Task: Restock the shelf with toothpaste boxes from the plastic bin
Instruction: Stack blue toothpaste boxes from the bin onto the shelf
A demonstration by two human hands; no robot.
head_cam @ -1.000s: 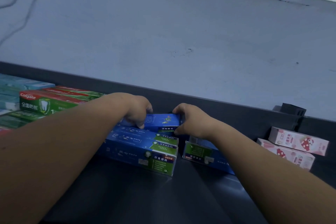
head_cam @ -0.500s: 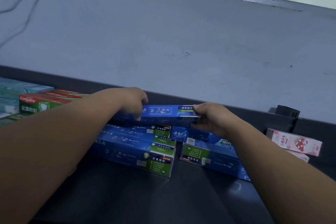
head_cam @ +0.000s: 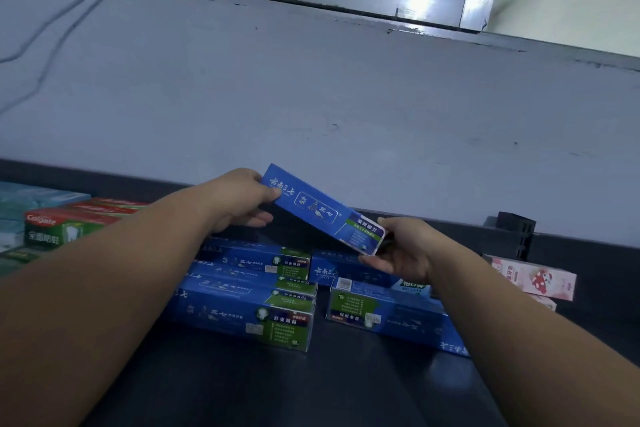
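A blue toothpaste box point(head_cam: 322, 210) is lifted above the dark shelf point(head_cam: 242, 388), tilted with its left end higher. My left hand point(head_cam: 239, 201) pinches its left end and my right hand point(head_cam: 403, 248) holds its right end from below. Beneath it lie stacked blue and green toothpaste boxes point(head_cam: 249, 302) on the left. More blue boxes point(head_cam: 384, 314) lie on the right, partly hidden by my right forearm. The plastic bin is out of sight.
Red and green Colgate boxes point(head_cam: 59, 225) and pale teal boxes point(head_cam: 31, 196) lie at the far left. Pink boxes point(head_cam: 533, 276) sit at the right near a black bracket point(head_cam: 516, 227). A grey wall point(head_cam: 311, 97) rises right behind the shelf.
Both hands have raised the blue box off the stack and tilted it, left end up. The camera has tipped upward, showing a window frame.
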